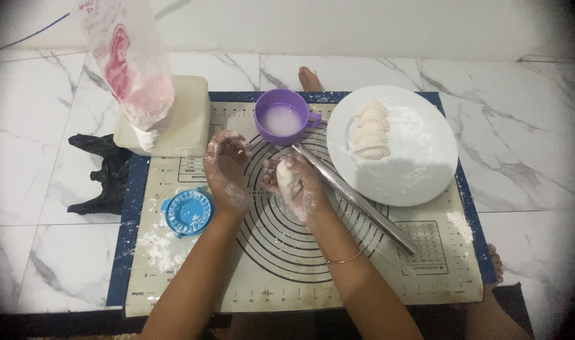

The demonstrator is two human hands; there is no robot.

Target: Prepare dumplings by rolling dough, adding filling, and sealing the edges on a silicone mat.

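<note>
The right hand (298,184) is curling its fingers around a lump of dough (287,178) over the baking mat (287,264). The left hand (226,170) is hovering just beside it, floury fingers loosely bent and gripping nothing, near the purple cup (281,117).

Purple cup (281,116), blue dumpling press (187,212), white plate (420,170), white grey-veined marble floor (48,126).

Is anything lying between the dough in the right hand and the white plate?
Yes. The metal rolling pin lies slantwise on the mat, between the right hand holding the dough and the plate. It is low and flat, so lifting the dough over it looks easy.
</note>
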